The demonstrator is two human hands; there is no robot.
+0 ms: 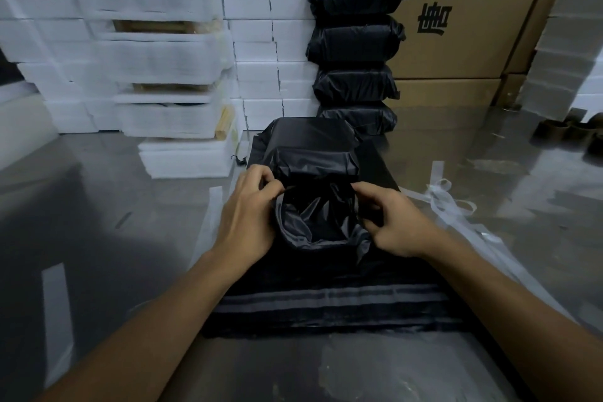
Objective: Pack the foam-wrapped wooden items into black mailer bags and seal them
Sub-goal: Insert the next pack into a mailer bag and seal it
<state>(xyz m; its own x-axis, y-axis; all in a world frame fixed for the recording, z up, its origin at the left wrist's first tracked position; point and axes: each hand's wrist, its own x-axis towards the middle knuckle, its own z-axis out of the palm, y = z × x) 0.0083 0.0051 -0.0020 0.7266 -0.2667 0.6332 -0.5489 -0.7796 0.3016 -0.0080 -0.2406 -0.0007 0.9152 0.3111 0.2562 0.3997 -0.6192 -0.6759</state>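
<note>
A filled black mailer bag (310, 153) lies at the table's middle, on top of a stack of flat black mailer bags (329, 300). Its loose open flap (318, 222) bulges toward me. My left hand (249, 209) pinches the flap's left edge. My right hand (396, 222) pinches its right edge. The item inside the bag is hidden. Foam-wrapped wooden items (146, 75) are stacked at the back left, with wood showing between foam layers. Several packed black bags (355, 42) are piled behind the one I hold.
Brown cardboard boxes (463, 19) with printed characters stand at the back right. Peeled white liner strips (453, 202) lie to the right on the shiny metal table (107, 206), and more strips (55, 313) lie at the left. Loose foam sheets (186, 160) sit left of the bag.
</note>
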